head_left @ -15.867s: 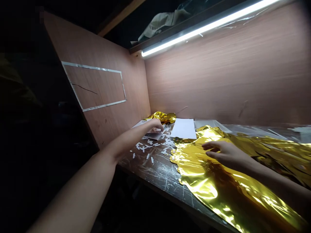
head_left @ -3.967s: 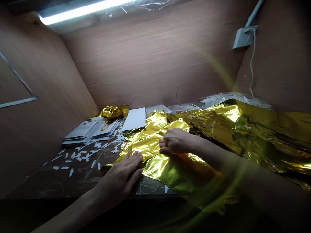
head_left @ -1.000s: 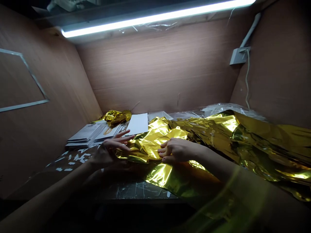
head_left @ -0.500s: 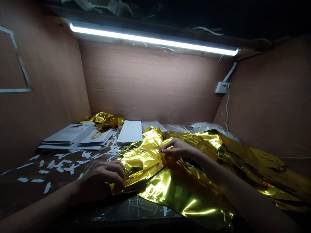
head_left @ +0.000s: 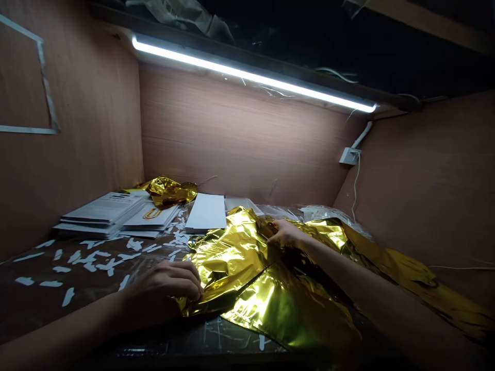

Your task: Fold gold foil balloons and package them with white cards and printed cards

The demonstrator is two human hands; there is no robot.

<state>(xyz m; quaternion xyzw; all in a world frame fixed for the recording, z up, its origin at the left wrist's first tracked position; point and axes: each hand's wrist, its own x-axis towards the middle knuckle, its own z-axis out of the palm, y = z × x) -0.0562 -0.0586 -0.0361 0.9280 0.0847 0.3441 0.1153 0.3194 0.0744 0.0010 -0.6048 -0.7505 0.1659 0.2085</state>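
The left hand [head_left: 162, 288] curls its fingers closed over the near edge of a gold foil sheet [head_left: 232, 268], which lies on the desk [head_left: 38, 304]. The right hand [head_left: 286, 234] grips a fold further along. Beyond lie paper stacks [head_left: 102, 214], a white card [head_left: 205, 212] and crumpled foil [head_left: 170, 191].

From the left hand [head_left: 162, 288], the way toward 10 o'clock crosses only low paper scraps [head_left: 93, 263] on the surface [head_left: 216, 337], so a hand can pass just above them. At 11 o'clock the paper stacks [head_left: 102, 214] stand in the way, and at 1 o'clock the white card [head_left: 205, 213] does, with crumpled foil [head_left: 172, 191] between them. The gold foil sheet [head_left: 228, 268] bulges at 3 o'clock, between that hand and the right hand [head_left: 286, 234]. Above the right hand, open air runs at 12 o'clock to the back wall [head_left: 232, 139].
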